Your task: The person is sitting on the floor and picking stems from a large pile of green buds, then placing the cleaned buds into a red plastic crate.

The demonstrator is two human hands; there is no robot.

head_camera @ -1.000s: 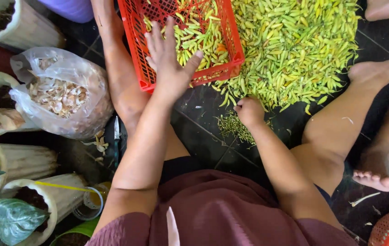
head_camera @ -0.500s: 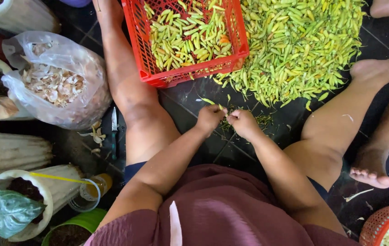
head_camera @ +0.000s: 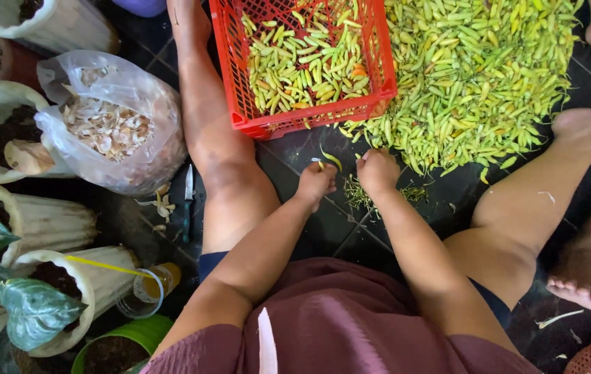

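Note:
I sit on a dark tiled floor with a big pile of green chillies (head_camera: 475,76) spread ahead of me to the right. A red plastic crate (head_camera: 240,83) partly filled with chillies stands ahead, left of the pile. My left hand (head_camera: 316,181) is closed on a single green chilli (head_camera: 331,161), just below the crate. Beside it, my right hand (head_camera: 377,172) is closed at the pile's near edge; what it holds is hidden. A small heap of green stems (head_camera: 359,197) lies on the floor under both hands.
A clear plastic bag of pale peeled pieces (head_camera: 105,125) sits at the left. A small knife (head_camera: 187,201) lies by my left leg. White pots with plants (head_camera: 53,277) line the left side, with a cup and straw (head_camera: 144,285). A bare foot (head_camera: 579,280) is at right.
My left hand left the crate and came down beside my right hand, now pinching a chilli. The two hands have moved slightly apart over the stem heap.

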